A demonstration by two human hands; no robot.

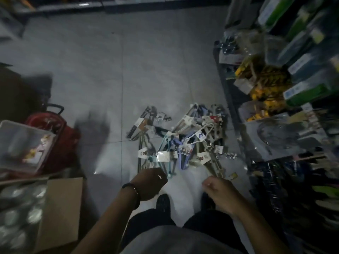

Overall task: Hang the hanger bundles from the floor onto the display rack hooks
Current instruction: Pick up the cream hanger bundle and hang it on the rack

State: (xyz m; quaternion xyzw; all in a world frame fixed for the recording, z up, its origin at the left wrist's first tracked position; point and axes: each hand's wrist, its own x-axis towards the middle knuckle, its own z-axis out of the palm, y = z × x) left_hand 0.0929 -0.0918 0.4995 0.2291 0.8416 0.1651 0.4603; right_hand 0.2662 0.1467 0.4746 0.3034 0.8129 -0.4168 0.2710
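A heap of hanger bundles (pixel 194 136) with white tags lies on the grey tiled floor, just left of the display rack (pixel 231 110). Black, beige, purple and white bundles are tangled together in it. My left hand (pixel 149 184), with a dark band at the wrist, curls its fingers round the near end of a teal hanger bundle (pixel 163 153) at the heap's front left. My right hand (pixel 219 193) hovers over the near right edge of the heap with fingers curled; I see nothing in it. A beige bundle (pixel 216 165) ends just beyond its knuckles.
The rack on the right is crowded with hanging packets, yellow goods (pixel 264 83) and green boxes (pixel 310 92). On the left stand a cardboard box (pixel 62 204), a clear plastic tub (pixel 20 143) and a red bag (pixel 62 136). My dark shoes (pixel 163 202) stand below the heap.
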